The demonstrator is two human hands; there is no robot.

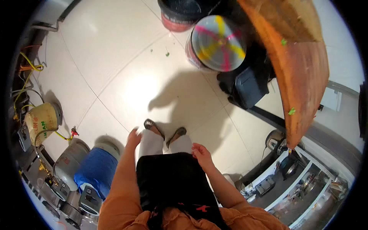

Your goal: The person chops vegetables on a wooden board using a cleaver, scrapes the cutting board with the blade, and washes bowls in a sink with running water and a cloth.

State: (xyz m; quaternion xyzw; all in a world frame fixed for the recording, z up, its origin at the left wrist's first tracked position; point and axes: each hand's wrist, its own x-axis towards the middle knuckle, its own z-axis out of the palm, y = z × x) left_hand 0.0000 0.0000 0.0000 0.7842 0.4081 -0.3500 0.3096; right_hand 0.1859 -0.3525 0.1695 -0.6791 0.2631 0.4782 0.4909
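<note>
My left hand (134, 137) hangs beside my left trouser leg. Its fingers are loose and it holds nothing that I can see. At the corner of the black apron (168, 172), my right hand (201, 154) hangs by my right thigh with fingers slightly curled and apart. I see nothing in it; whether it touches the apron I cannot tell. Below are my light trousers (150, 142) and dark shoes (176, 135) on the tiled floor (115, 92).
Gas cylinders (71, 165), one wrapped in blue cloth (96, 168), stand at left with hoses. A bucket with a colour-striped lid (211, 50) and a dark tub (178, 15) stand ahead. An orange-brown wooden board (303, 76) juts in at right, above a shelf rack (306, 168).
</note>
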